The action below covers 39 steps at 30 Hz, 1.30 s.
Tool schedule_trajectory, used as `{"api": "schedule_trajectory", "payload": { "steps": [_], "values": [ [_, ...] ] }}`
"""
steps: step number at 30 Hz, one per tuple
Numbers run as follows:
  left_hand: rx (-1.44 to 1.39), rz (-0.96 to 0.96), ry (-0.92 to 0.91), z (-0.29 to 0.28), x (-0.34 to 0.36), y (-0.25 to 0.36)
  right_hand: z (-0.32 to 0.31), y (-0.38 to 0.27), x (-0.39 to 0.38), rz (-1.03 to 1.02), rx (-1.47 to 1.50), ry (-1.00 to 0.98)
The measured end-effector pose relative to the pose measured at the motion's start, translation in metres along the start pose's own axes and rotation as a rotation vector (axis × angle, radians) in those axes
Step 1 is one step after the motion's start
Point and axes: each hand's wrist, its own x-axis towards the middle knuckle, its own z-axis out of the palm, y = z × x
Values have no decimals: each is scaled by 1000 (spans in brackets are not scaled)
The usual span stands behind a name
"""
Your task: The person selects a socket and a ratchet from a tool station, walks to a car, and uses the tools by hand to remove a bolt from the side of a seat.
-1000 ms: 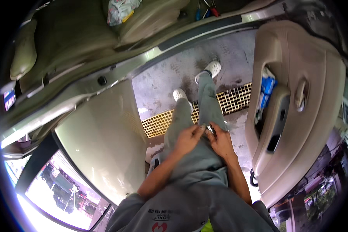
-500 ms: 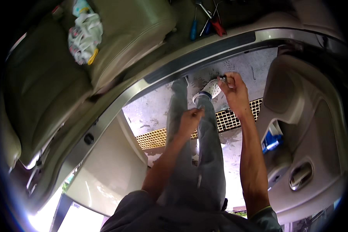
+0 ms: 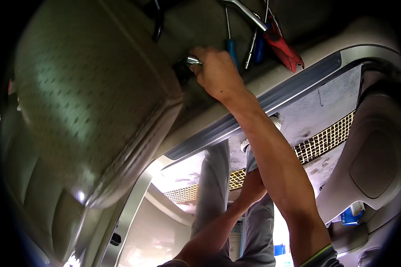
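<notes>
At 12 o'clock in your view, your right hand [image 3: 218, 73] reaches over the door sill [image 3: 294, 86], fingers curled closed around a short chrome cylinder [image 3: 194, 61] whose bright end pokes out toward 9 o'clock. That piece sits just off the near corner of the seat cushion [image 3: 98, 102], which fills your 9 to 10 o'clock, and beside a dark fitting [image 3: 181, 71]; whether it touches that fitting, you can't tell from here.

Your left hand [image 3: 255, 184] is lower, between 4 and 5 o'clock, in front of your trouser legs [image 3: 259, 227]. Your right forearm [image 3: 276, 151] hides its fingers, so how far they are spread, or whether they grip anything, can't be told.

As for progress, you look partway through. Access is made: the door [image 3: 370, 155] is swung out at 3 to 4 o'clock. At 1 o'clock a teal-handled screwdriver [image 3: 231, 50], a blue-handled tool [image 3: 258, 50] and a red-handled tool [image 3: 286, 50] lie to hand on the car floor [image 3: 191, 31]. The cylinder is up by the seat but in your grip, so its placing seems unfinished; what remains after that doesn't show.
</notes>
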Motion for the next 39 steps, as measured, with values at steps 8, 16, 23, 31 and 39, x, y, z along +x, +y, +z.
{"api": "schedule_trajectory", "payload": {
  "steps": [8,16,23,31,39],
  "values": [
    [-40,6,63,2,-11,0,9,3,0,-7,140,79],
    [-279,-273,-11,-6,-5,-16,-19,5,-1,-2,37,117],
    [-275,-270,6,-4,-3,-7,-13,0,4,-44,-205,-207],
    [-406,-314,33,-1,-12,-27,7,-2,7,-94,-257,-108],
    [-490,-358,19,-6,-10,-5,9,-5,3,55,-140,-86]
  ]
}}
